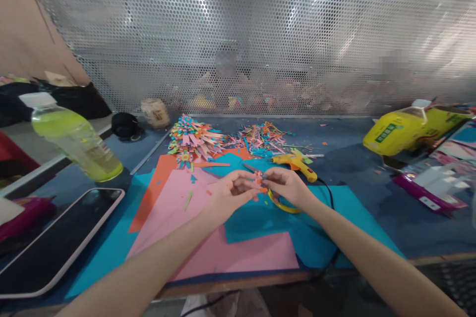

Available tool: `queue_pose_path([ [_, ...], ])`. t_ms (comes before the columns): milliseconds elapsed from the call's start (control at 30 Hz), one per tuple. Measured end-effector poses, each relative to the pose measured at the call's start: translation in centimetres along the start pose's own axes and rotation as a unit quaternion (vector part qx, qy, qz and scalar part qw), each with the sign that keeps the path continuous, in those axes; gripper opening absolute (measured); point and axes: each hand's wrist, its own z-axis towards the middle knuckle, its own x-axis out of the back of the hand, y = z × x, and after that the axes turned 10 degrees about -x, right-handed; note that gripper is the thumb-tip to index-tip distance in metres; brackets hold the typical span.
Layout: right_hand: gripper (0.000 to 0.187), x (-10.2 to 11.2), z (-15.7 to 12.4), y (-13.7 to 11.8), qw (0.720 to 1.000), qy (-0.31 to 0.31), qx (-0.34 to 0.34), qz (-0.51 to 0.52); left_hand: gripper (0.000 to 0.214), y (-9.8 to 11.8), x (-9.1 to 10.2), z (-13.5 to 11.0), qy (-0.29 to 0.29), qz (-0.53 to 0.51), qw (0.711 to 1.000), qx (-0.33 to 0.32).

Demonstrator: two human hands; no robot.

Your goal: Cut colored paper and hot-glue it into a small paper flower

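Observation:
Over the coloured paper sheets, my left hand (238, 189) and my right hand (284, 182) meet, fingers pinched around a small orange and pink paper piece (258, 177). Its exact form is partly hidden by the fingers. Scissors with yellow handles (286, 208) lie beneath my right hand, their blades pointing away. Just beyond rests a yellow glue gun (295, 162). A pile of folded paper-strip flowers (193, 141) stands behind my left hand, and a heap of thin paper scraps (262, 137) lies to its right. Pink paper (178, 228) and blue paper (260, 223) cover the table below.
On the left are a bottle of green drink (74, 138), a phone (63, 242) and a black round object (125, 126). Yellow bottles (394, 131) and a purple packet (427, 195) stand right. A perforated metal panel (238, 34) closes the back. The glue gun's black cord (329, 193) runs forward.

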Motion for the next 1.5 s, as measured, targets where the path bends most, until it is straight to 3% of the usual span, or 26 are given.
queue_pose_path([
  [133, 0.025, 0.5, -0.3, -0.5, 1.0, 0.0, 0.023, 0.015, 0.027, 0.1, 0.2, 0.0, -0.007, 0.007, 1.0, -0.004],
  [433, 0.022, 1.3, -0.2, -0.7, 0.998, 0.018, 0.054, 0.018, 0.033, 1.0, 0.8, 0.4, 0.066, 0.038, 0.997, -0.011],
  [567, 0.022, 1.3, -0.1, -0.6, 0.997, 0.035, 0.062, -0.003, 0.035, 0.7, 1.1, 0.6, 0.084, 0.052, 0.995, 0.016],
  [967, 0.027, 0.8, -0.3, -0.4, 0.999, 0.002, 0.043, 0.003, 0.04, -0.4, 1.4, 0.7, 0.065, 0.057, 0.996, 0.033],
  [1500, 0.02, 0.9, -0.2, 0.3, 0.994, 0.018, 0.083, -0.062, 0.039, 0.5, 0.8, 0.5, 0.045, 0.041, 0.997, 0.057],
])
